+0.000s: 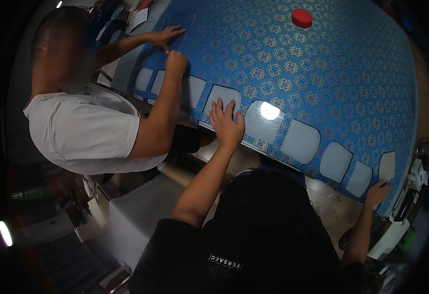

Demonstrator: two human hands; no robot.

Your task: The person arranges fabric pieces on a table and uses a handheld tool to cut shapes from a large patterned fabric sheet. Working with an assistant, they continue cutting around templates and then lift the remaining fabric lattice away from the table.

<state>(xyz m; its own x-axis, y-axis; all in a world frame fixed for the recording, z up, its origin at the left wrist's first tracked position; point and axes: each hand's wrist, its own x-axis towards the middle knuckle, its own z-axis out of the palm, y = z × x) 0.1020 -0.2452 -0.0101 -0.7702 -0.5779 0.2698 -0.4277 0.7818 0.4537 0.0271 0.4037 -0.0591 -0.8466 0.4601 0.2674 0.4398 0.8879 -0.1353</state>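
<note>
Blue patterned fabric [322,93] covers the table, with a row of rounded pale-grey cut-out shapes [301,142] along its near edge. My left hand [227,122] rests with fingers spread over the lower part of one cut-out shape, palm near the table's edge. Right beside it, a clear plastic template [265,125] reflects a bright light. At the far right, my right hand [378,192] is closed on the lower edge of a small beige card-like piece [387,165] with a rounded corner. That piece lies over the fabric near its right end.
A co-worker in a white shirt [82,130] leans in from the left, both hands [170,41] on the fabric by a clear sheet. A red round object [302,18] sits farther back on the fabric. Assorted items [415,174] line the table's right side.
</note>
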